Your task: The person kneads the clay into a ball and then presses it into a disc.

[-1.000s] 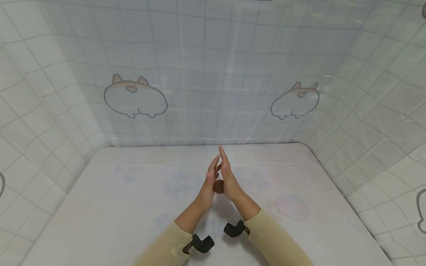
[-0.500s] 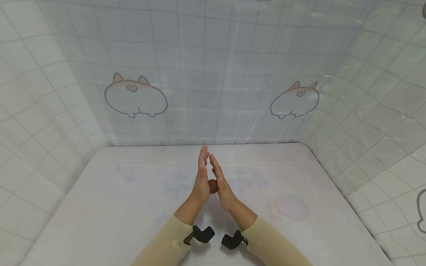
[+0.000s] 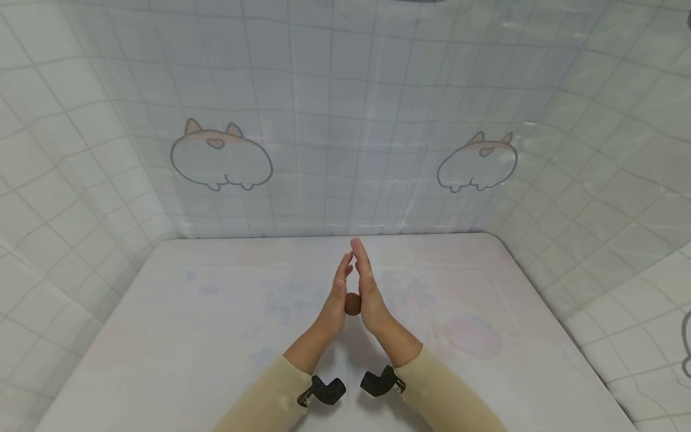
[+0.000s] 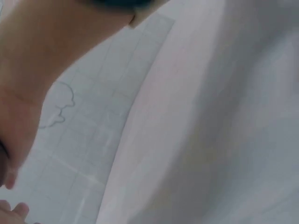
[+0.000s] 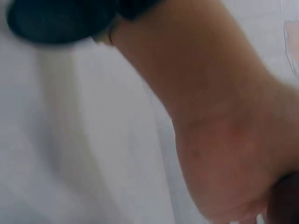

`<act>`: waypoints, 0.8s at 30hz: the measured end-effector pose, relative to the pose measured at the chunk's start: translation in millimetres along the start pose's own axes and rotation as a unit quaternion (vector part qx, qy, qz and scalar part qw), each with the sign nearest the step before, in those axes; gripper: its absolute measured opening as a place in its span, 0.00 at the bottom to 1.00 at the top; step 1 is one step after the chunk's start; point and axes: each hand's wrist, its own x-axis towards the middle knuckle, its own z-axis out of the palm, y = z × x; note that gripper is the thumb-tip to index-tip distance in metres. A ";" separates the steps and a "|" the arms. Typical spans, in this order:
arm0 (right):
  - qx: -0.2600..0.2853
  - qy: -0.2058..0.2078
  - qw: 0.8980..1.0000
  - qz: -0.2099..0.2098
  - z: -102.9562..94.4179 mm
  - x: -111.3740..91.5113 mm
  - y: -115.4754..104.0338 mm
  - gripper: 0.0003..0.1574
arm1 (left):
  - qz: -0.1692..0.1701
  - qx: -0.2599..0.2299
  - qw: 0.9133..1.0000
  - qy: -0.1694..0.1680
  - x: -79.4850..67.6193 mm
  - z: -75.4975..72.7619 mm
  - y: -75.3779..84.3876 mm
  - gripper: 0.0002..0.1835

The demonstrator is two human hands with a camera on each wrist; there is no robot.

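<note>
Between two upright, facing palms sits a small brown ball (image 3: 352, 304), near the middle of the head view. My left hand (image 3: 333, 306) presses it from the left with fingers extended forward. From the right my right hand (image 3: 371, 303) presses against it, also straight-fingered, its fingertips reaching farther forward than the left ones. The two hands lean together at the fingertips and spread apart toward the wrists. At the right wrist view's lower right corner the dark ball (image 5: 284, 200) shows beside a palm. Only a sliver of it appears at the left wrist view's left edge.
A pale, faintly patterned tabletop (image 3: 216, 336) lies under the hands. Grid-patterned sheeting (image 3: 345, 120) with cartoon animal drawings rises behind and along both sides. Dark wrist-worn cameras (image 3: 328, 391) stick inward from both cream sleeves (image 3: 270, 396).
The palms slide against each other: the left hand came forward while the right drew back, then they swapped again. The ball shifted left, then back right between them.
</note>
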 end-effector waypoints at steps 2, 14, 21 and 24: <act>-0.005 0.004 1.000 0.029 -3.4 1.8 3.4 0.55 | 0.022 -0.007 1.000 -0.011 -2.4 3.2 2.4 0.43; 0.005 -0.058 0.998 0.012 -2.3 -4.4 19.2 0.54 | 0.078 -0.016 0.997 0.025 -1.5 4.4 14.1 0.45; 0.025 -0.080 0.996 -0.044 9.7 -10.6 14.3 0.53 | 0.041 -0.005 0.997 0.072 7.8 -6.0 14.8 0.47; 0.044 -0.078 0.994 -0.060 12.1 -10.4 6.4 0.52 | 0.027 -0.005 0.996 0.087 11.4 -10.6 11.5 0.46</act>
